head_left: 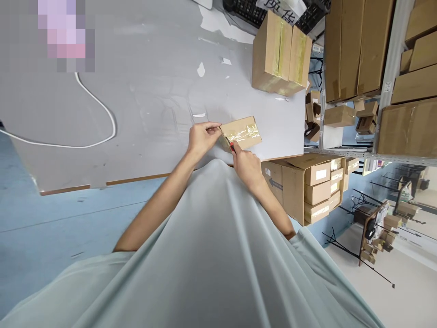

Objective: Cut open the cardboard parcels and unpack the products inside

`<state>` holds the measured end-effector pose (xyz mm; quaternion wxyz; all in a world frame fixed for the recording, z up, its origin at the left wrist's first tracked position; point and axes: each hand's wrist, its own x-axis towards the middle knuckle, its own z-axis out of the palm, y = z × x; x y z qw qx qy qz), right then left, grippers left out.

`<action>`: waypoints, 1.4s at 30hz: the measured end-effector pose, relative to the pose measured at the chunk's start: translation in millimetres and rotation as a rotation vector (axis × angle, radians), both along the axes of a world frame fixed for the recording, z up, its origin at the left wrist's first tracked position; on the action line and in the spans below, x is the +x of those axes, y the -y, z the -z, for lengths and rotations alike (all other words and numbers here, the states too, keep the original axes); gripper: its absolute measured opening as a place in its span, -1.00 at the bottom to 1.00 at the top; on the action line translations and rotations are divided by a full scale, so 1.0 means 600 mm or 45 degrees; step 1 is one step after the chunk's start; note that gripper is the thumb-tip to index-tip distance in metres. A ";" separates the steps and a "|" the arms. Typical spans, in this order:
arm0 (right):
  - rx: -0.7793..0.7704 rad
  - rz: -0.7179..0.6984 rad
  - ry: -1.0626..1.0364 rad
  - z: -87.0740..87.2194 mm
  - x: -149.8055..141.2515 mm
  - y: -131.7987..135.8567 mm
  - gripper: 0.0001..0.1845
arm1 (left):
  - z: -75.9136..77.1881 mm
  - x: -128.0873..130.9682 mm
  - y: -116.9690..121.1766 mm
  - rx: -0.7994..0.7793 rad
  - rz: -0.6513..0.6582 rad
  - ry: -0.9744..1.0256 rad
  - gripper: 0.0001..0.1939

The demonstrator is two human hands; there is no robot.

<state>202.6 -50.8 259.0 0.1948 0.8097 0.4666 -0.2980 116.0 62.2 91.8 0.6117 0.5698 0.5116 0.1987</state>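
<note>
A small cardboard box (243, 129) lies at a slant near the front edge of the table, with shiny clear tape along its top. At its left end, my left hand (202, 139) is closed, the fingertips pinching the corner edge. My right hand (246, 165) is wrapped around a red and black box cutter (232, 146), most of which the fingers hide. The cutter's tip points at the box's near left edge; whether it has gone into the tape I cannot tell.
Two taped cartons (282, 54) stand at the back right, near a black keyboard (242, 11). A white cable (111, 118) curves across the grey table (143, 100) on the left. Below the right edge, a large open carton (290, 182) holds several boxes. Shelves with cartons (355, 50) rise beyond.
</note>
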 end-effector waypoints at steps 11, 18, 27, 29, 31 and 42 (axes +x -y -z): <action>0.021 0.005 -0.057 0.019 0.015 -0.012 -0.38 | 0.018 0.003 -0.007 -0.054 0.023 0.016 -0.64; 0.036 -0.009 -0.019 0.030 -0.003 -0.028 -0.39 | 0.019 0.004 -0.011 -0.026 0.011 -0.073 -0.66; 0.016 0.023 -0.055 0.012 -0.014 -0.044 -0.53 | -0.010 0.001 -0.001 0.164 0.037 -0.246 -0.74; 0.022 0.042 -0.064 0.016 -0.015 -0.038 -0.52 | -0.016 0.000 -0.001 0.197 0.046 -0.273 -0.75; 0.006 0.056 -0.069 0.019 -0.014 -0.027 -0.51 | -0.021 0.001 0.000 0.195 0.067 -0.277 -0.74; -0.070 0.050 -0.103 0.018 -0.010 0.028 -0.39 | -0.025 0.005 0.000 0.255 0.150 -0.328 -0.72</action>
